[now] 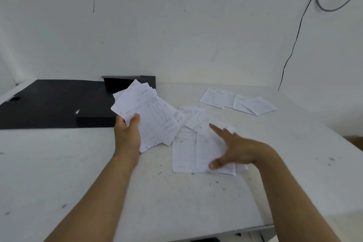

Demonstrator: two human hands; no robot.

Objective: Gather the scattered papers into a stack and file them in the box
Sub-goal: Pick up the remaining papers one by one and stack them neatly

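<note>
The left hand (127, 133) grips a fanned bundle of printed slips (145, 112), thumb curled over the front sheet and fingers hidden behind; the bundle is raised off the white worktop (78, 173) and tilts away toward the wall. The top slip shows a ruled form with handwriting, too small to read.

The right hand (233, 147) is spread wide, fingers straight and apart, palm down over a loose cluster of slips (186, 151) lying flat on the worktop just right of the held bundle. Its thumb tip lies at the near edge of one slip and its forefinger points toward the far side of the cluster. The hand is motion-blurred, so I cannot tell whether the palm presses the paper or hovers just above it. It holds nothing.

Farther back and to the right, well apart from both hands, a row of overlapping slips (239, 101) lies on the worktop.

A black file box (49, 102) lies flat at the left rear of the worktop, its flap (127, 81) standing up behind the held bundle. The bundle's upper edge overlaps the flap in view.

A dark cable (294, 45) hangs down the white wall at right.
</note>
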